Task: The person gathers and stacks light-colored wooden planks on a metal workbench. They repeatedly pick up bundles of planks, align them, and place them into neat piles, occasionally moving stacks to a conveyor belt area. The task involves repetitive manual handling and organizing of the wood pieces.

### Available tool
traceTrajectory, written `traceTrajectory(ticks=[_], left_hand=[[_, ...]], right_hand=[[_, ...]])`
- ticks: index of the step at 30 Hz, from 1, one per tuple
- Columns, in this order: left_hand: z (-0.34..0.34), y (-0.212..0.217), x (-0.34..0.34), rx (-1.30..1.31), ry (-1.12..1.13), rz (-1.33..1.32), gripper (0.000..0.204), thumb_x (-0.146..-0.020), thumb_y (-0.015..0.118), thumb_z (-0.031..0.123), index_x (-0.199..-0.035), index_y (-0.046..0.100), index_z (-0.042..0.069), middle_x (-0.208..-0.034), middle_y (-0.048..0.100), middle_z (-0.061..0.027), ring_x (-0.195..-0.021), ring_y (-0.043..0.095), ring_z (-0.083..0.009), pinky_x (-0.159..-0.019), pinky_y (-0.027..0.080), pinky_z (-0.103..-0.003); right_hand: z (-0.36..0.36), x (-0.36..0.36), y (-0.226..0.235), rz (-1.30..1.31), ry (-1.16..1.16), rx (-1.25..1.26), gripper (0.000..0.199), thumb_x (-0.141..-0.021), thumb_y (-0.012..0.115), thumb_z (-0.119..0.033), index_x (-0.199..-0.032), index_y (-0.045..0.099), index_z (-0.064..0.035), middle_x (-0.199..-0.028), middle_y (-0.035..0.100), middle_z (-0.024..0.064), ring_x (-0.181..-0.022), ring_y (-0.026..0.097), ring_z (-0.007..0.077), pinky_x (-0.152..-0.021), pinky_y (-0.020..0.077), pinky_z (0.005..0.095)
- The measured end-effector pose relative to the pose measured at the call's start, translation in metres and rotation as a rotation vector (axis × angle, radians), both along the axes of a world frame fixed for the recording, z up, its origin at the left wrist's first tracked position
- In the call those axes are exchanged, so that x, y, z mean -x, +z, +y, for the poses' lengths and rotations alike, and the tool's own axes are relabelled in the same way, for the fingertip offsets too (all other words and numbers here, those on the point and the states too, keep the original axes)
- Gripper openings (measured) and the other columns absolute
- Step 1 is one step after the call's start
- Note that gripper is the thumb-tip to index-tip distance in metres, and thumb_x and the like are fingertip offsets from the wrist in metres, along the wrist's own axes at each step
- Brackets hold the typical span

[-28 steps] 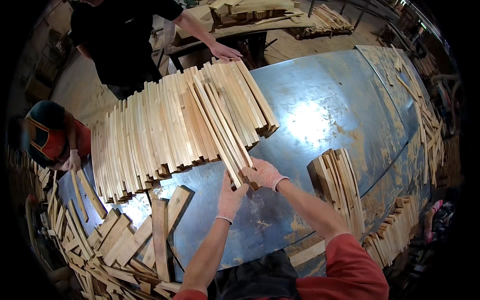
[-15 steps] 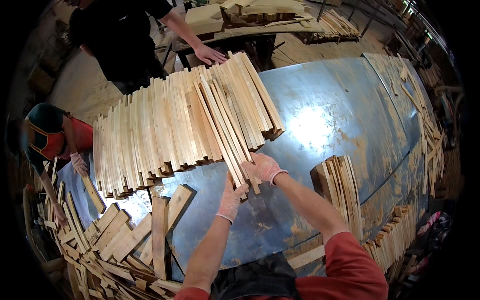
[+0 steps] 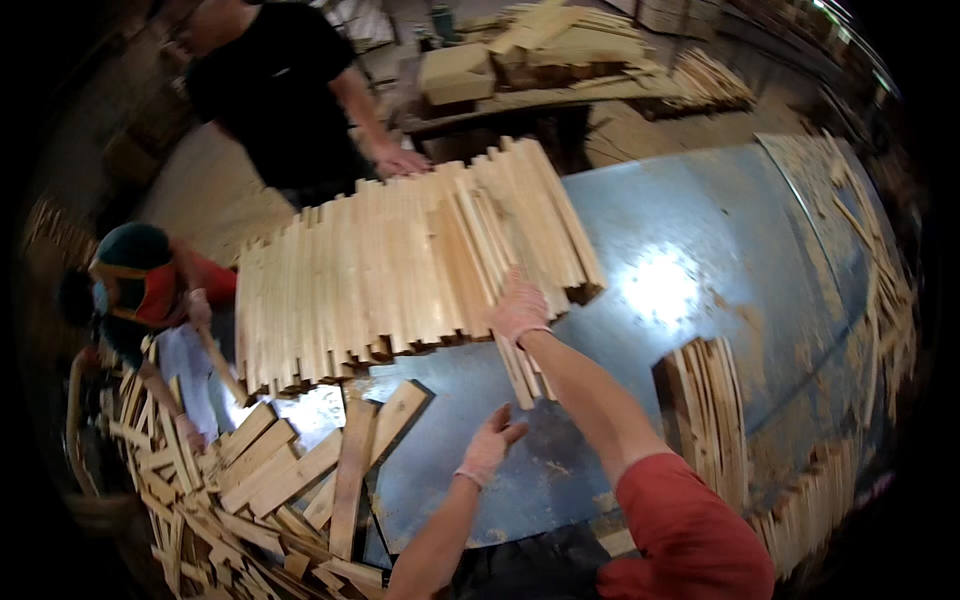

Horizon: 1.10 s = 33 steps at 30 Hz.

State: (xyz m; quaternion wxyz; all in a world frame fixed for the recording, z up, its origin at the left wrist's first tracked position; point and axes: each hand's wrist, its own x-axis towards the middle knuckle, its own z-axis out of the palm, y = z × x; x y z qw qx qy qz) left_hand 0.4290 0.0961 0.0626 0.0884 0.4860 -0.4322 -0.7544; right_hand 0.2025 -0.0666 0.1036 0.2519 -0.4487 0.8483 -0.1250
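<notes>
A wide row of pale wooden slats (image 3: 400, 265) lies fanned across the blue-grey metal table (image 3: 720, 260). My right hand (image 3: 520, 305) presses on the near ends of a few slats (image 3: 522, 375) that stick out below the row. My left hand (image 3: 488, 447) hovers open above the bare table, a little nearer to me, holding nothing. Both hands wear thin gloves with pale cuffs.
A person in black leans a hand (image 3: 402, 160) on the row's far edge. A person in a dark cap (image 3: 130, 265) crouches at the left. Loose boards (image 3: 300, 480) pile at lower left. Slat stacks (image 3: 710, 420) stand on my right, with more timber on a bench (image 3: 540, 50) behind.
My left hand has let go and dropped back toward me. My right hand has slid up onto the slat ends. The view has shifted closer to the row.
</notes>
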Motion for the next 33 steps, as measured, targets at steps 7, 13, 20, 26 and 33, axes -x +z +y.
traceTrajectory(ticks=[7, 13, 20, 26, 33], left_hand=[[0.099, 0.019, -0.118, -0.070, 0.345, -0.024, 0.068, -0.103, 0.074, 0.021, -0.160, 0.047, -0.007, -0.116, 0.067, -0.0088, -0.100, 0.068, -0.0185, -0.090, 0.059, -0.035], [0.160, 0.021, -0.181, -0.109, 0.311, -0.205, 0.072, -0.100, 0.077, 0.014, -0.161, 0.045, -0.009, -0.108, 0.066, -0.0093, -0.094, 0.067, -0.0174, -0.077, 0.059, -0.033], [0.185, 0.004, -0.201, -0.040, 0.004, -0.218, 0.069, -0.099, 0.079, 0.021, -0.157, 0.053, -0.006, -0.106, 0.068, -0.0053, -0.088, 0.064, -0.0131, -0.076, 0.056, -0.031], [0.213, 0.007, -0.223, 0.014, -0.103, -0.313, 0.064, -0.098, 0.078, 0.021, -0.153, 0.057, -0.005, -0.104, 0.071, -0.0045, -0.084, 0.065, -0.0138, -0.075, 0.055, -0.030], [0.257, 0.021, -0.258, -0.051, -0.126, -0.357, 0.060, -0.100, 0.075, 0.018, -0.152, 0.056, -0.006, -0.097, 0.069, -0.0049, -0.081, 0.065, -0.0132, -0.072, 0.053, -0.029]], right_hand=[[0.148, -0.008, 0.055, -0.304, -0.076, -0.075, 0.112, -0.079, 0.084, -0.039, -0.169, 0.026, -0.0077, -0.138, 0.061, 0.0292, -0.131, 0.061, 0.0455, -0.110, 0.0527, 0.0508], [0.359, -0.035, 0.036, -0.351, -0.206, 0.114, 0.116, -0.076, 0.084, -0.043, -0.170, 0.024, -0.0081, -0.132, 0.063, 0.0287, -0.125, 0.063, 0.0441, -0.108, 0.0543, 0.0482], [0.522, -0.017, 0.042, -0.147, -0.369, -0.034, 0.119, -0.072, 0.086, -0.044, -0.168, 0.030, -0.0031, -0.131, 0.063, 0.0285, -0.123, 0.064, 0.0430, -0.106, 0.0547, 0.0480], [0.586, 0.027, 0.002, 0.102, -0.372, -0.222, 0.112, -0.078, 0.082, -0.040, -0.169, 0.030, -0.0026, -0.133, 0.062, 0.0276, -0.124, 0.063, 0.0407, -0.104, 0.0519, 0.0473], [0.588, 0.002, -0.031, 0.293, -0.484, -0.158, 0.080, -0.088, 0.068, -0.020, -0.163, 0.043, -0.0052, -0.155, 0.047, 0.0277, -0.145, 0.045, 0.0429, -0.119, 0.0351, 0.0534]])
